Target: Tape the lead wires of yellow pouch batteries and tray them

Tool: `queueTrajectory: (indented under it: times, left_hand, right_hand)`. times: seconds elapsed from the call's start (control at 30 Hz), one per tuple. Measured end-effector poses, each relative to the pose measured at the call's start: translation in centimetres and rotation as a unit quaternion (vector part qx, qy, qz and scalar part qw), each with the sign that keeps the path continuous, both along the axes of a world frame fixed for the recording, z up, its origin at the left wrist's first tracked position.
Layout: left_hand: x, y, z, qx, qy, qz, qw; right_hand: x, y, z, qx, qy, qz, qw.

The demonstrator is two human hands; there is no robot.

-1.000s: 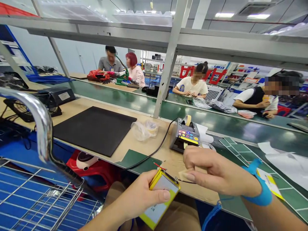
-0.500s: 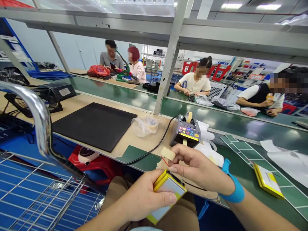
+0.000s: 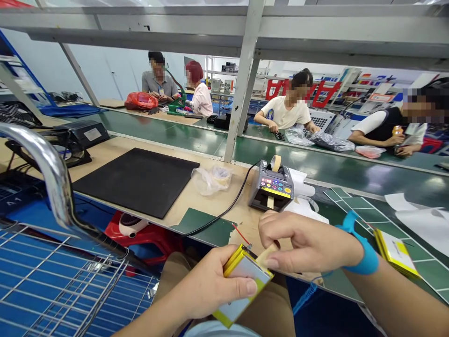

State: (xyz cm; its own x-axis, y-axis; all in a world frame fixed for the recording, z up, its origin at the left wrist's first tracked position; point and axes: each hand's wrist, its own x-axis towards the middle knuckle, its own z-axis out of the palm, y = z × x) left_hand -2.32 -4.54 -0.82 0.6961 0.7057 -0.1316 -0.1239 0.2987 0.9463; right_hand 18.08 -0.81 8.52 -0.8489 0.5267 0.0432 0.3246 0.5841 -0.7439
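My left hand [image 3: 217,285] grips a flat silver battery pack [image 3: 242,281] with yellow edges, its thumb lying across the front face. A red wire [image 3: 242,234] sticks up from the pack's top end. Between the thumb and fingers of my right hand [image 3: 298,238] is a piece of cream tape [image 3: 267,256], held against the top right corner of the pack; whether it is stuck down I cannot tell. A blue wrist strap [image 3: 359,248] circles my right wrist. Just beyond that hand stands a tape dispenser [image 3: 271,185] with a tab of tape poking from its front.
A second battery pack [image 3: 396,252] lies on the green surface at right. A black mat [image 3: 138,182], a clear plastic bag [image 3: 212,180] and a black cable [image 3: 224,215] are on the bench. A wire cart [image 3: 70,281] stands at left. Several people work across the bench.
My right hand has brought the tape down from above the red wire onto the battery pack's top right corner. The left hand has kept its hold. A fresh tape tab shows at the dispenser.
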Motion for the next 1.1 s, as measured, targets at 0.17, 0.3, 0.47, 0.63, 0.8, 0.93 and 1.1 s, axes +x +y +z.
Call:
queueTrajectory:
  times: [0.17,0.3,0.47,0.63,0.8,0.93,1.1]
  left_hand:
    - [0.2,-0.2,-0.2,-0.006,0.015,-0.015,1.000]
    - [0.3,-0.3,-0.2,-0.004,0.033,-0.018,0.999]
    - [0.2,-0.3,0.3,0.004,0.033,-0.026,0.999]
    - [0.1,-0.5,0.4,0.012,0.026,-0.022,0.999]
    - [0.1,-0.4,0.4,0.027,0.038,-0.020,0.999]
    - [0.1,-0.4,0.5,0.018,0.037,-0.022,0.999]
    - [0.0,-0.4,0.7,0.034,0.053,-0.020,0.998]
  right_hand:
    - [-0.7,0.4,-0.2,0.029,-0.011,0.017,0.999]
    - [-0.9,0.5,-0.1,0.041,-0.032,0.025,0.998]
    - [-1.2,0.3,0.0,0.041,-0.051,0.026,0.998]
    - [-1.2,0.2,0.2,0.031,-0.038,0.024,0.998]
    - [-1.4,0.3,0.1,0.019,-0.044,0.020,0.999]
    - [-1.6,0.2,-0.2,0.038,-0.055,0.015,0.998]
    - [-1.5,-0.2,-0.4,0.091,-0.075,-0.002,0.993]
